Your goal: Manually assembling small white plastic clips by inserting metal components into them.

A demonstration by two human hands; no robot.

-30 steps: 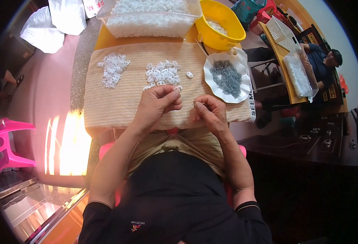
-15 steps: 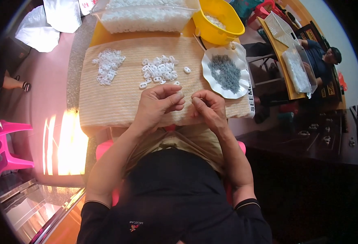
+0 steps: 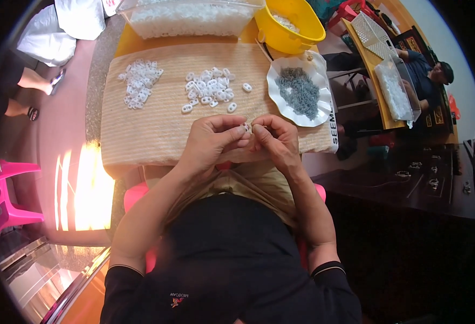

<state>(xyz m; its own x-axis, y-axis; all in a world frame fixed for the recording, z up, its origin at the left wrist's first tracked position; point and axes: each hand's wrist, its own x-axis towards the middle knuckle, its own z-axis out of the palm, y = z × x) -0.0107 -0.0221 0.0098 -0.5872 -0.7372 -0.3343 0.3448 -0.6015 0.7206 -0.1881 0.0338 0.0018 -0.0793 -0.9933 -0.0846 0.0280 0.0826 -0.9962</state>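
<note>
In front of my lap, my left hand [image 3: 214,141] pinches a small white plastic piece [image 3: 247,127] between thumb and fingers. Against its other side comes my right hand [image 3: 278,141], thumb and forefinger closed; whatever tiny thing they grip is hidden. Beyond my hands lies a pile of white oval plastic pieces with two holes [image 3: 210,86], a few of them set apart. A second pile of small white pieces [image 3: 141,83] is further left. To the right, a white wavy-rimmed plate [image 3: 275,100] holds a heap of small thin grey pieces, perhaps screws [image 3: 300,93].
A striped cloth [image 3: 140,135] covers the table. At its far side stand a clear bin of white pieces [image 3: 191,24] and a yellow basin [image 3: 302,42]. A pink stool [image 3: 13,202] is at left, near a passerby's legs [image 3: 32,81]. Another person [image 3: 429,81] sits at right.
My hands have come together, fingertips now meeting at the small white piece. At the left, the passerby's legs show more, with both feet in view.
</note>
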